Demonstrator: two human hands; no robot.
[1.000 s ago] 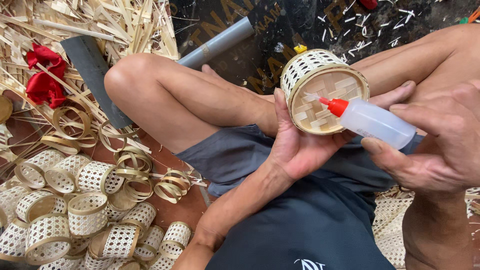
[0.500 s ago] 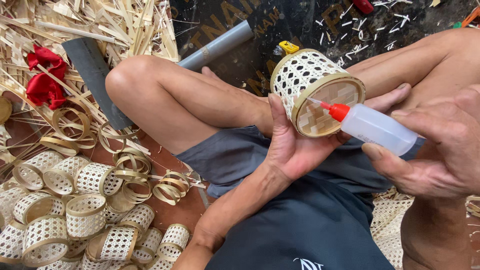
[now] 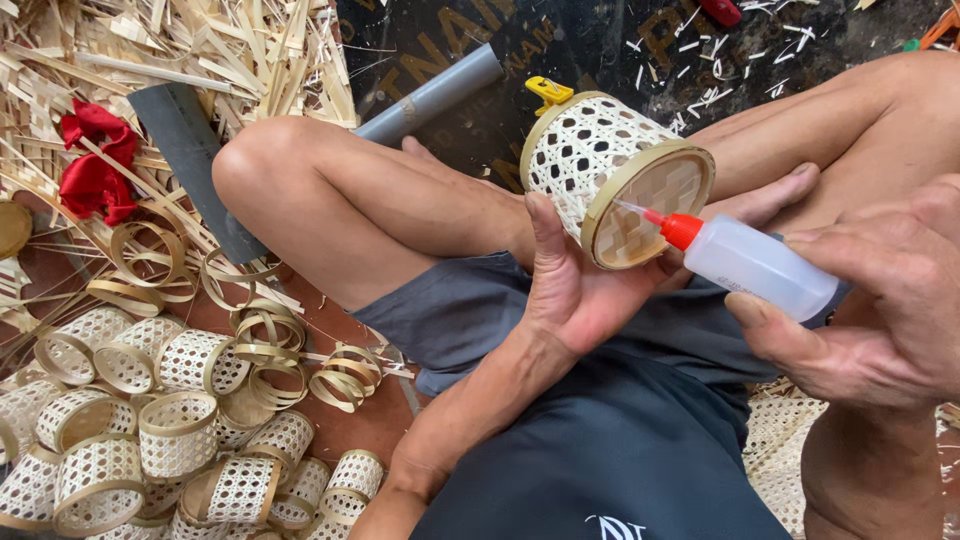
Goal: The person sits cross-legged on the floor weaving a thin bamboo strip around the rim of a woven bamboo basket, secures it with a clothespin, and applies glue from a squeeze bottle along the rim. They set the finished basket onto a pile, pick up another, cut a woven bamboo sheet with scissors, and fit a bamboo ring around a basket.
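Two hands busy, I see both clearly. Left hand [image 3: 580, 290] grips small woven bamboo basket [image 3: 610, 170], tilted, base facing 4 o'clock, above the lap. Right hand [image 3: 880, 300] is wrapped around clear squeeze bottle [image 3: 760, 265], red nozzle tip touching the basket base. Pile of woven rings [image 3: 150, 430] on the floor at 8 o'clock, red cloth [image 3: 95, 160] at 10.

Black sheet [image 3: 600, 50] with tan lettering, under the legs

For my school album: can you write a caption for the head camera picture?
Left hand holds a woven basket while right hand aims a red-tipped squeeze bottle at its rim.
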